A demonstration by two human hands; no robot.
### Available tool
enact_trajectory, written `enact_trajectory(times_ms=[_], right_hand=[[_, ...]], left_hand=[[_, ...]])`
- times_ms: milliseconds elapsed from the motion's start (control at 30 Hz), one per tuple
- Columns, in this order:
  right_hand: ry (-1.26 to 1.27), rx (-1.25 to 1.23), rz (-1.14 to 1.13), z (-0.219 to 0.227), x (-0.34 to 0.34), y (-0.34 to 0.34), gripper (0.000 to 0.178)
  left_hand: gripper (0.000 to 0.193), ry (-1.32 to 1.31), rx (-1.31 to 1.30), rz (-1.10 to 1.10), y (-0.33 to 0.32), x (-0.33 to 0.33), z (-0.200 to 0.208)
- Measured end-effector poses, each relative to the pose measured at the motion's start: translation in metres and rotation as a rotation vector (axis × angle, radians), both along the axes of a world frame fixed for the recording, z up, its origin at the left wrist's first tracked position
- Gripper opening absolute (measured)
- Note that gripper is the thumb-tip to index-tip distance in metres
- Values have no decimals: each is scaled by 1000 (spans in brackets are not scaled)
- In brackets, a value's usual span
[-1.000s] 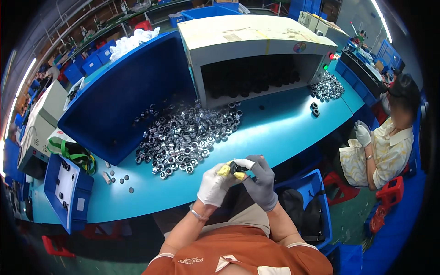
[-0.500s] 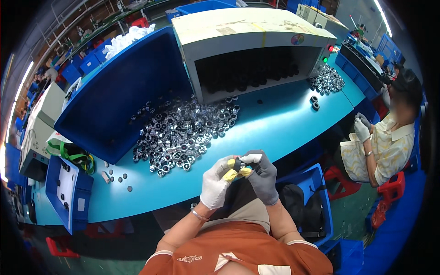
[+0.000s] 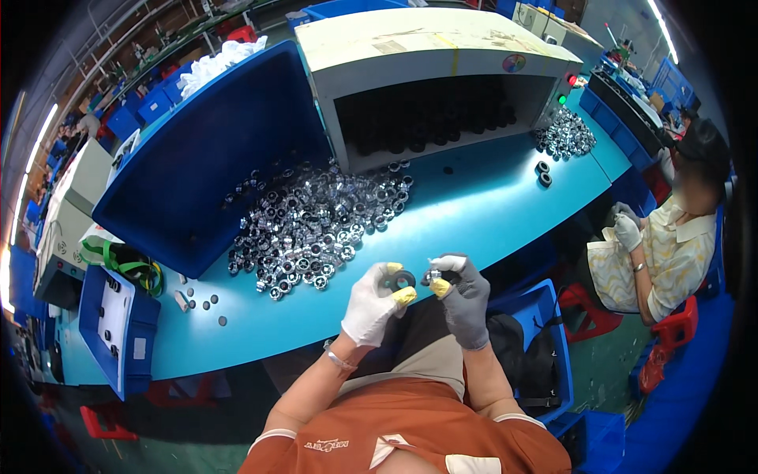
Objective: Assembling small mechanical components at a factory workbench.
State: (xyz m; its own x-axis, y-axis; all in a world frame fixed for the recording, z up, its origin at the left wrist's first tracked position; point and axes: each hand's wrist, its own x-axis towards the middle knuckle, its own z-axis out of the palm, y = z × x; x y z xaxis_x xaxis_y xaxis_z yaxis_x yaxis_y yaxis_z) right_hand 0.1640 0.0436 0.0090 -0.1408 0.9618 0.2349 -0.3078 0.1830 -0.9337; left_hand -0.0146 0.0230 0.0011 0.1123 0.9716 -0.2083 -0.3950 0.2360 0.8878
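Note:
My left hand [image 3: 368, 312], in a white glove with yellow fingertips, pinches a black ring [image 3: 403, 280] whose round hole faces up. A short gap away, my right hand [image 3: 467, 310], in a grey glove with yellow on the fingers, is closed on a small shiny metal fitting [image 3: 433, 276], partly covered by its fingers. Both hands are raised just off the table's front edge. Beyond them on the turquoise table [image 3: 292, 336] lies a heap of chrome metal fittings [image 3: 316, 221], spilling from a tipped blue bin [image 3: 213, 150].
A pale box-shaped machine [image 3: 442, 39] with a dark opening stands behind. Right of it are another fittings pile [image 3: 565, 134] and two black rings [image 3: 544, 175]. A blue tray [image 3: 142, 347] sits left; a blue crate [image 3: 557, 347] is beside me. A co-worker [image 3: 663, 245] sits at right.
My hands, earlier together around the parts, have moved apart. The black ring is now in the left hand and the metal fitting in the right.

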Motion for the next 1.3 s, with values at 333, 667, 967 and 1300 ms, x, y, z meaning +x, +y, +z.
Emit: enact_trajectory(times_ms=[333,667,967,1300], right_hand=[[-729,528,-120,24,-4,8,34],[-833,621,-4,32,-11,1,44],[-427,164,56,21,-14,-11,42],[-97,251,-302,19,-50,-18,22]], left_hand=[[49,-134,19,-49,-4,2,-2],[36,-116,-29,75,-14,7,-14],[33,-114,176,193,-19,21,1],[21,550,741,533,-9,30,38]])
